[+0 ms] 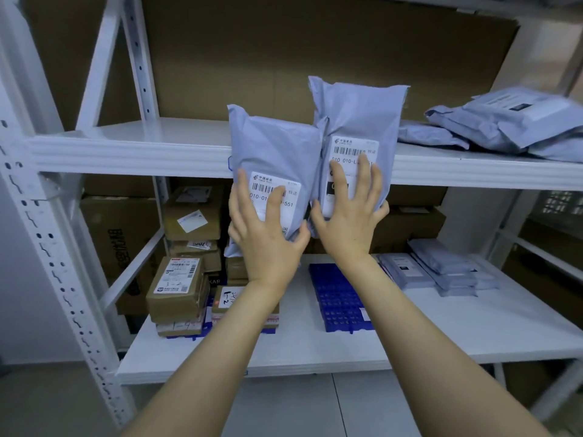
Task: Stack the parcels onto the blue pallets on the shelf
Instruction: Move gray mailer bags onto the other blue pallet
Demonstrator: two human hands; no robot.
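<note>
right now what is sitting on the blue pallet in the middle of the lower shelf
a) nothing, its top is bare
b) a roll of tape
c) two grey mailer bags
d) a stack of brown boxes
a: the blue pallet on the lower shelf shows its open grid top with no parcel on it; both grey mailer bags are held up in the left hand and right hand.

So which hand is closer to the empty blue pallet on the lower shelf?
Right. The right hand holds a grey parcel almost straight above the blue pallet. The left hand holds the other parcel further left, above the brown boxes.
</note>
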